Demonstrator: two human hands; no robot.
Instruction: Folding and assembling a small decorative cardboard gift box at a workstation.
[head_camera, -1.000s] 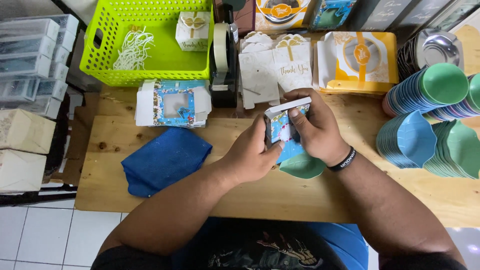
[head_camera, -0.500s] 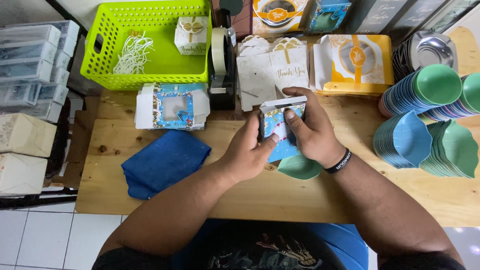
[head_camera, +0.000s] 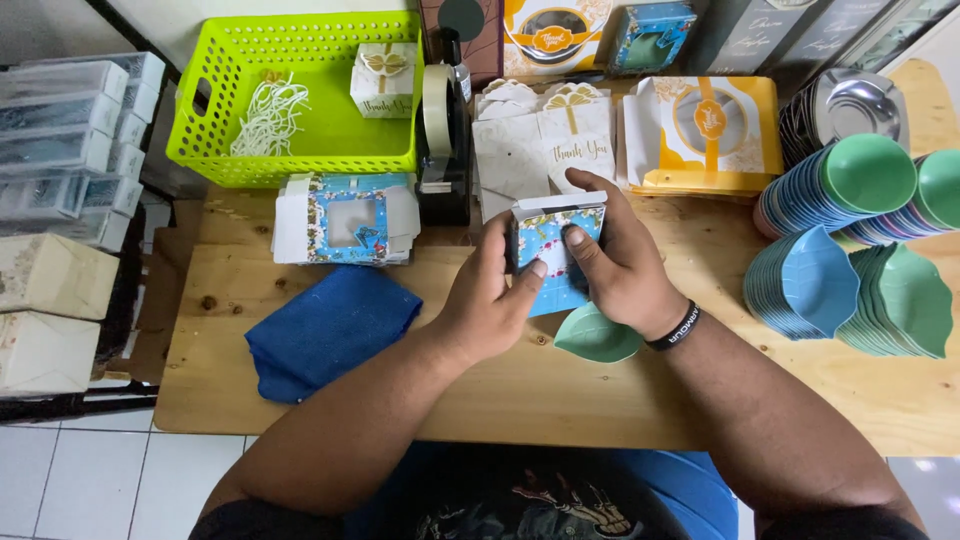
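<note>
Pale wooden tabletop (head_camera: 420, 400), knotty plywood, set over a white tiled floor (head_camera: 90, 480); person seated at the near edge.

Far left of the table: lime-green slotted plastic basket (head_camera: 240, 120) holding a tangle of white string (head_camera: 268, 112) and a small white gift box with gold bow print (head_camera: 383, 78).

Right edge: stacks of leaf-shaped plastic dishes, green and blue (head_camera: 850, 260), lying on their sides, touching one another.

Back row: yellow-and-white windowed carton (head_camera: 710, 135), white paper gift bags (head_camera: 530, 140), black tape dispenser (head_camera: 443, 140).

Left of centre: folded blue cloth (head_camera: 325, 330); just behind it a flat pile of blue floral windowed box blanks (head_camera: 345, 218).

Off the table's left side: stacked clear plastic cases (head_camera: 70, 140) and plain cream boxes (head_camera: 45, 310).

Centre, held just above the tabletop: small blue floral cardboard box (head_camera: 553, 255), gripped by both hands. Left hand (head_camera: 485, 305) closed on its left side, thumb on the front. Right hand (head_camera: 625, 265) wrapped round its right side and top flap, thumb pressing the front panel. One pale green leaf dish (head_camera: 597, 335) lies just under the right wrist.
</note>
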